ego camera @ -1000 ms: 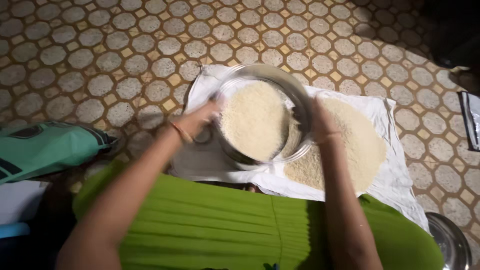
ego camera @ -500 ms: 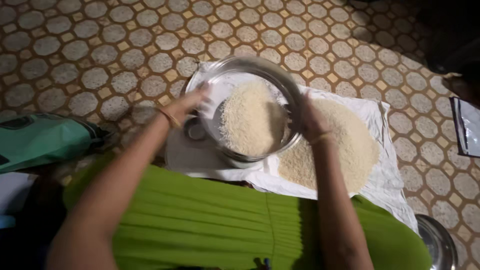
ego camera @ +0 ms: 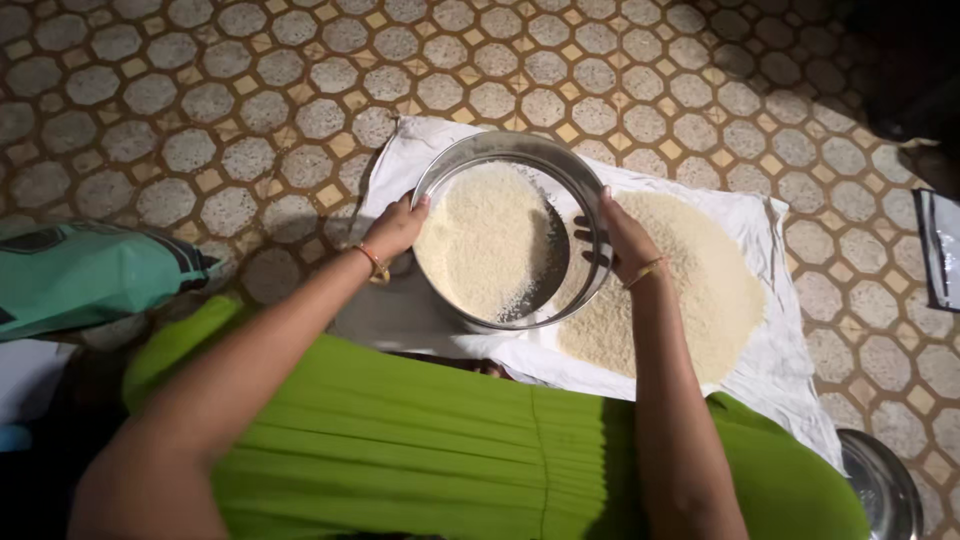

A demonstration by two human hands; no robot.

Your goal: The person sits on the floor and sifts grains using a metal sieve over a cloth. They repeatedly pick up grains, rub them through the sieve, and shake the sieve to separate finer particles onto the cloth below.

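Steadied after a blurred swing half a second ago, the round metal sieve [ego camera: 510, 235] now hangs level over the left half of the white cloth [ego camera: 790, 350], the left hand [ego camera: 397, 226] clasping its near-left rim and the right hand [ego camera: 622, 235] its right rim, both closed tight on it. Sifting looks to be mid-course: pale grain [ego camera: 485, 240] fills the sieve, while a sifted heap [ego camera: 680, 290] lies toward the cloth's right edge. Another shake likely calls for a level sieve held inside the cloth's edges.

Teal bag [ego camera: 85, 280] lies far left; black-edged white packet [ego camera: 942, 245] far right
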